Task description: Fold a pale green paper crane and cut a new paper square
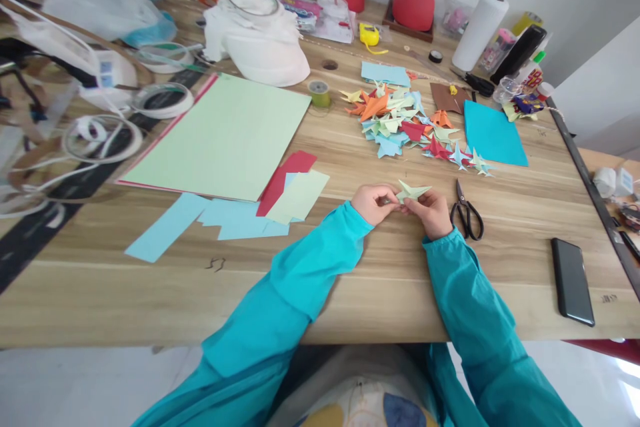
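Observation:
My left hand (373,203) and my right hand (433,212) meet at the middle of the wooden table (350,293), both in teal sleeves. Together they pinch a small pale-green folded paper figure (411,191) with pointed tips, held just above the tabletop. Fingers of both hands are curled closed on it. Black scissors (467,212) lie right beside my right hand. Beyond the hands lies a pile of several folded paper figures (405,123) in orange, red, blue and green.
A large green paper sheet (225,137) and loose blue, red and green paper pieces (240,210) lie to the left. A blue sheet (493,133), a black phone (573,280), a paper towel roll (480,30), tape rolls (163,99) and a white helmet-like object (257,40) surround them.

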Demonstrator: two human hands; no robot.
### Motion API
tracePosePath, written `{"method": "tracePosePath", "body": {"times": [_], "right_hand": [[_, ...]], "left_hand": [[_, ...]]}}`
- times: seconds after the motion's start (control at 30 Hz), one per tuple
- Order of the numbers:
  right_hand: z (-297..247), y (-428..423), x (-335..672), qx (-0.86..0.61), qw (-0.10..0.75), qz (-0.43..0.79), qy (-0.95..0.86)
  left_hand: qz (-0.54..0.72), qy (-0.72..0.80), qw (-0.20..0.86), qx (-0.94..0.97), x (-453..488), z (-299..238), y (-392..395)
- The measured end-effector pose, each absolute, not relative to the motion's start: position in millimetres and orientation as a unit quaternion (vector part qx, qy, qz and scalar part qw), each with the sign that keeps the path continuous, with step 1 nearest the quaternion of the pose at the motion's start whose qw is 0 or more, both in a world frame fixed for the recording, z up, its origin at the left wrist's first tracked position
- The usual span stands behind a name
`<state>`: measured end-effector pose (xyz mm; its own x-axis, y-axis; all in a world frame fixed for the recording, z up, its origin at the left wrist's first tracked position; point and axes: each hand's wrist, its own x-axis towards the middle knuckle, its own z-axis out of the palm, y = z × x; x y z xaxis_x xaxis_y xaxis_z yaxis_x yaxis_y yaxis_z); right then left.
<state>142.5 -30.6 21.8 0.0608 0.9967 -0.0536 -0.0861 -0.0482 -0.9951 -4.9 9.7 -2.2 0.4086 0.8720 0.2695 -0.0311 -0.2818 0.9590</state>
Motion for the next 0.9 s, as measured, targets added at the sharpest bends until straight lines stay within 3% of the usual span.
{"method": "tracePosePath", "body": {"times": [0.9], "right_hand": [[22.8, -30.1, 151.1, -0.54, 0.513, 0.505, -0.436]], "left_hand": [[0.382, 0.298, 0.621, 0.616, -8.6, -1.8, 11.9]]}}
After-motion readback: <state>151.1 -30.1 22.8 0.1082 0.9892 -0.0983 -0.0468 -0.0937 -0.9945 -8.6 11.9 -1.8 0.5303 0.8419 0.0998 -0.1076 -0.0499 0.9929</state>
